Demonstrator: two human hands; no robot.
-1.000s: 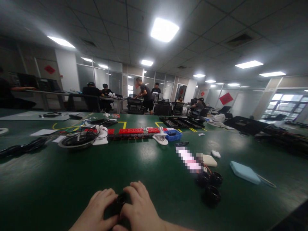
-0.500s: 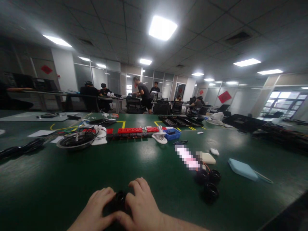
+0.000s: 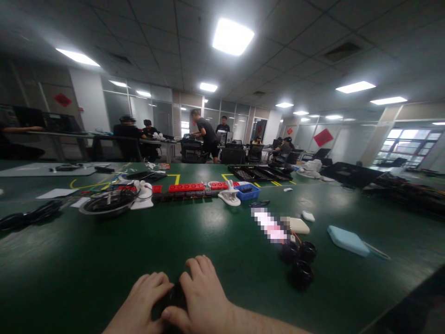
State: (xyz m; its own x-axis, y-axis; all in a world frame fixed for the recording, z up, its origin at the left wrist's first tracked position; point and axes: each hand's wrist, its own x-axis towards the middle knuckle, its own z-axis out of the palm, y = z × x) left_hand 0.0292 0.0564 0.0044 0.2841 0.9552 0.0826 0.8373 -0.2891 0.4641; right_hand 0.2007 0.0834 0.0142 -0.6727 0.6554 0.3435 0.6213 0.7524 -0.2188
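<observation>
My left hand [image 3: 139, 304] and my right hand [image 3: 201, 297] are together at the near edge of the green table [image 3: 222, 250], both closed around a small black object [image 3: 174, 297] that is mostly hidden between the fingers. What the object is I cannot tell. Three black round parts [image 3: 299, 262] lie on the table to the right of my hands, apart from them.
Further right lie a cream pad [image 3: 299, 226] and a light blue case [image 3: 347, 241]. At the back stand a round metal dish with cables [image 3: 107, 204], red blocks [image 3: 187, 188], a blue bin [image 3: 247, 192] and black trays [image 3: 257, 174]. Several people work at far desks.
The view has tilted slightly, so the table items sit a little higher. My hands have stayed together on the black object, the fingers shifting slightly over it.
</observation>
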